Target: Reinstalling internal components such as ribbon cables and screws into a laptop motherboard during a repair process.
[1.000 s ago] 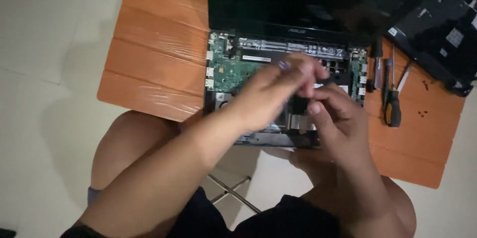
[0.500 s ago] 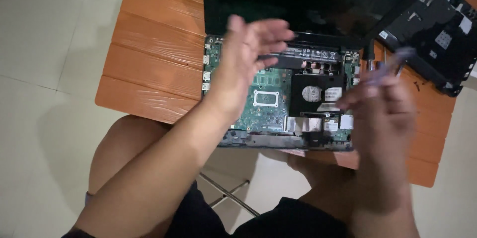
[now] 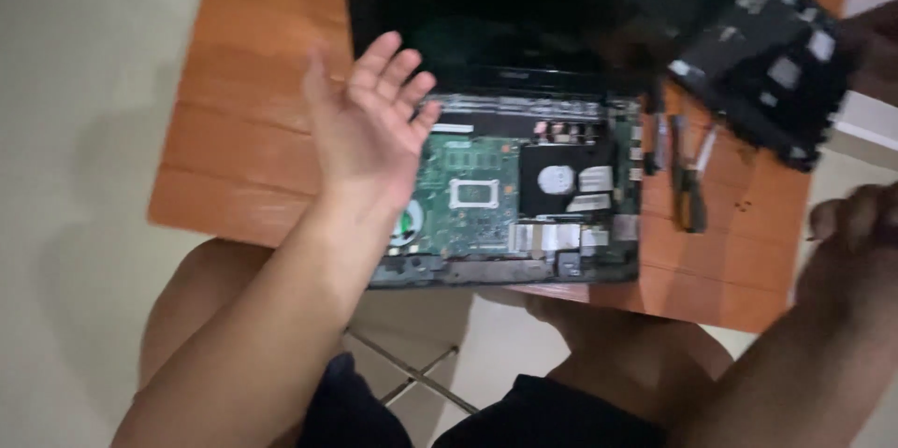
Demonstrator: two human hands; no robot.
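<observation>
Beyond your left fingertips the dark laptop screen [image 3: 524,8] is standing open, tilted back; just to the thumb-opposite side of your left hand [image 3: 369,125] the opened laptop base [image 3: 524,191] is lying on the orange wooden table [image 3: 243,139], its green circuit board [image 3: 468,191] exposed and a black drive [image 3: 561,177] sitting beside that board; a few hand tools [image 3: 687,177] are lying on the table past the base's far edge, and a removed black cover panel [image 3: 776,83] is resting at the table corner beyond them. Bare table is lying open on the thumb side of your left hand, running out to the table edge and pale floor; your knees are sitting below the near edge. Your left hand is hovering over the base's corner, palm turned up-and-inward, fingers spread and holding nothing. Your right hand [image 3: 856,233] is hanging off to the table's right edge, blurred; its fingers are looking curled, but you cannot tell whether they are gripping anything.
</observation>
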